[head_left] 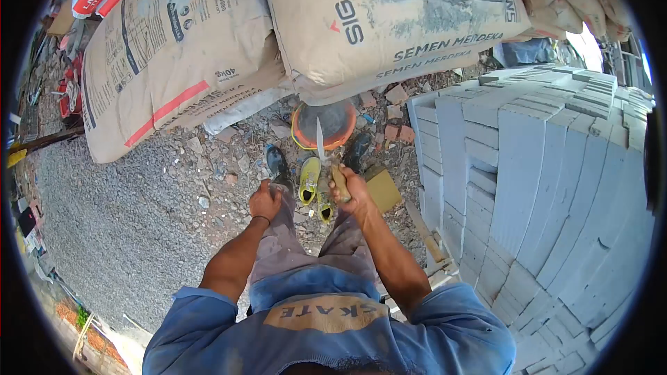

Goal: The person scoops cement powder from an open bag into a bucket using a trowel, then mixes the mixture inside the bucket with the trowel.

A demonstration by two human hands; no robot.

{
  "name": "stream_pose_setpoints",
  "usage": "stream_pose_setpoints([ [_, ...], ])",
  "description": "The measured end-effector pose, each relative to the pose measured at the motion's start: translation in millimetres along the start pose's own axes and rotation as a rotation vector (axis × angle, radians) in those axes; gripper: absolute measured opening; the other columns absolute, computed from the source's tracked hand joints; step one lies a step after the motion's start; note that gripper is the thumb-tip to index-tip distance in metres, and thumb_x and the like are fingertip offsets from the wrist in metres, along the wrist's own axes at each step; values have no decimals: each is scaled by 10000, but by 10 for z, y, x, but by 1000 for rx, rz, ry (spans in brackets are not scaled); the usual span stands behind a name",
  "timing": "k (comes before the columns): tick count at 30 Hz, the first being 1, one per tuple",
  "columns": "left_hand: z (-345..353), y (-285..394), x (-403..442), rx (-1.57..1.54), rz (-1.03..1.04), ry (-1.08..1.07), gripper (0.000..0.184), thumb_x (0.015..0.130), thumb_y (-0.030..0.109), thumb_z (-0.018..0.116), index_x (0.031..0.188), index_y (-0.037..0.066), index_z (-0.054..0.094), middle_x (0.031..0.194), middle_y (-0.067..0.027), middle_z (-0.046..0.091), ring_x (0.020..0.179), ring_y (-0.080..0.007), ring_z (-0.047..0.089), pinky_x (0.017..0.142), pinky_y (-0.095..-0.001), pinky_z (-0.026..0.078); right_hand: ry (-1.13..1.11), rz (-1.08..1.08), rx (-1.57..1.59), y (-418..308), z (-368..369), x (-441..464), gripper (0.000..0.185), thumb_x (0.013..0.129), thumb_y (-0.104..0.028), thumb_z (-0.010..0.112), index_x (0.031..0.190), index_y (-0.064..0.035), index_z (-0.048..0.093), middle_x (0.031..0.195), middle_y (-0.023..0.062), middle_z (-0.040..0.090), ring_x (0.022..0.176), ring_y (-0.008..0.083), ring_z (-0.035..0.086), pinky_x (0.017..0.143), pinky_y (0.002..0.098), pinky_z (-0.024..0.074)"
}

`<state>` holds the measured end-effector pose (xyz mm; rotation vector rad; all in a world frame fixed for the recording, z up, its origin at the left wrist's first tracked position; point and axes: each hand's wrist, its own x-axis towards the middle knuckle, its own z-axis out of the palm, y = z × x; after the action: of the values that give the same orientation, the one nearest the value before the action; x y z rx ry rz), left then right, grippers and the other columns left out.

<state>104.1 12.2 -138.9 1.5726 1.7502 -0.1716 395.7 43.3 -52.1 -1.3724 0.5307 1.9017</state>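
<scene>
While the left grip (pixel 264 201) rests against the left knee (pixel 283 199), its finger spread unclear, the right grip (pixel 344 186) is closed around the wooden handle (pixel 340 182) of a knife (pixel 320 140), blade pointing away toward a round basin (pixel 339 123) near cement bags (pixel 368 28).

One blade (pixel 320 139), one basin (pixel 334 121), two hands (pixel 265 201) (pixel 356 189)

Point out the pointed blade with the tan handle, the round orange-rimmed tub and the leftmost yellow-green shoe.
Pointed blade with tan handle (pixel 340 180): head view, on the handle.
Round orange-rimmed tub (pixel 301 139): head view, on the rim.
Leftmost yellow-green shoe (pixel 311 169): head view, on the toe end.
</scene>
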Motion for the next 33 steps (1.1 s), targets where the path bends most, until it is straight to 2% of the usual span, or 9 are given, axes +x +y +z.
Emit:
stream_pose_setpoints([
  [7, -628, -186, -85, -122, -78, 110, 458, 937, 401, 645, 1265, 87, 586, 1031, -236, 732, 984, -432, 701, 873, -527, 553, 53, -300, -642, -867, 607, -3215, 332, 1057, -329, 590, 975, -8, 607, 679, 95, 618, 429, 160, 539, 376, 306, 434],
  [12, -1083, -253, -197, -180, -283, 132, 463, 932, 401, 654, 1268, 88, 594, 1031, -235, 734, 1003, -432, 701, 879, -543, 555, 103, -740, -1035, -1945, 1136, -4170, 337, 1043, -327, 623, 960, -1, 627, 653, 72, 609, 431, 130, 547, 369, 279, 422],
  [14, -1060, -309, -247, -190, -314, 193, 453, 932, 401, 656, 1261, 95, 602, 1011, -232, 739, 985, -435, 705, 882, -535, 558, 263, -932, -1290, -2478, 1413, -4136, 332, 1019, -299, 651, 903, 10, 610, 649, 59, 589, 485, 127, 597, 396, 292, 441],
  [16, -1086, -300, -344, -284, -344, 329, 430, 924, 400, 661, 1223, 92, 631, 993, -233, 742, 977, -429, 710, 876, -526, 559, 536, -1192, -1764, -3164, 1554, -3799, 343, 931, -309, 715, 943, 29, 654, 798, 219, 720, 673, 351, 742, 643, 451, 577],
  [18, -1052, -218, -484, -327, -396, 396, 417, 919, 398, 662, 1184, 76, 655, 997, -235, 742, 982, -428, 709, 876, -524, 556, 833, -1421, -2024, -3543, 1806, -3486, 259, 911, -232, 679, 972, 19, 696, 925, 255, 741, 850, 437, 737, 802, 505, 574],
  [24, -468, -138, -790, -452, -538, 681, 415, 905, 400, 652, 1059, 24, 737, 1043, -257, 736, 997, -449, 700, 886, -521, 547, 755, -1402, -2166, -4263, 2025, -2634, 208, 866, -108, 616, 976, 35, 722, 942, 269, 738, 943, 445, 729, 863, 506, 580],
  [26, -264, 2, -991, -511, -575, 723, 423, 901, 399, 648, 1047, 16, 750, 1060, -269, 732, 1003, -454, 698, 892, -522, 545, 689, -1406, -2124, -4298, 2044, -2396, 260, 890, -183, 646, 952, 56, 724, 943, 291, 731, 931, 455, 725, 857, 519, 574],
  [31, 373, 48, -1465, -545, -1022, 552, 497, 852, 412, 645, 964, -59, 759, 997, -297, 735, 963, -446, 714, 899, -530, 540, 546, -1403, -2043, -4347, 1925, -2259, 375, 912, -286, 689, 898, 86, 736, 939, 341, 714, 944, 456, 721, 839, 520, 569],
  [33, 777, -85, -1533, -559, -1064, 496, 508, 846, 426, 644, 909, -65, 760, 945, -290, 737, 924, -445, 716, 873, -539, 537, 437, -1364, -1973, -4238, 2053, -2295, 430, 910, -313, 709, 889, 117, 716, 831, 320, 714, 831, 433, 740, 778, 495, 576],
])
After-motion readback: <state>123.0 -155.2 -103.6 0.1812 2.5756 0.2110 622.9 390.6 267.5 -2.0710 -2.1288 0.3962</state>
